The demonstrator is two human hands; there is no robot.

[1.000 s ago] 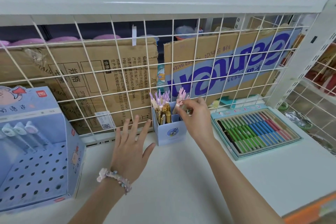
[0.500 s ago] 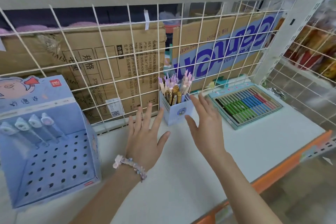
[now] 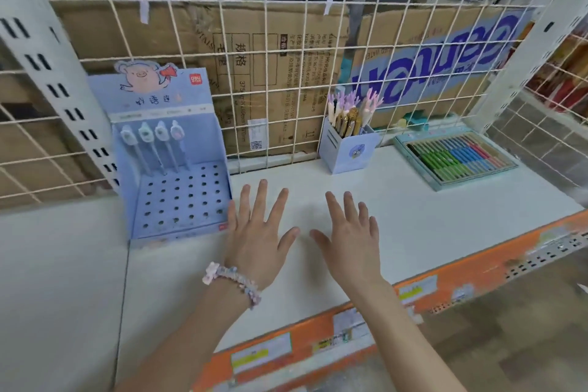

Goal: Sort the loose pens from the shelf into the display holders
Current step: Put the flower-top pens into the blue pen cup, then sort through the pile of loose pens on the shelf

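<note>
At the far left a blue perforated display stand [image 3: 178, 197] sits on the white shelf [image 3: 429, 216], four pens with cartoon caps [image 3: 152, 143] standing in its back row. The left hand [image 3: 257, 232], a beaded bracelet [image 3: 234, 282] on its wrist, is spread flat with straight fingers, little finger just beside the stand's right edge, holding nothing. The right hand [image 3: 350, 235] is spread the same way, also holding nothing, with a narrow gap between the thumbs. Behind them, against the wire grid [image 3: 286, 54], a small blue pen cup [image 3: 346, 149] holds flower-topped pens [image 3: 353, 111]. Bare shelf separates cup and hands. Farther right lies a flat tray of coloured pens [image 3: 455, 156], near the shelf's orange front edge [image 3: 477, 267].
</note>
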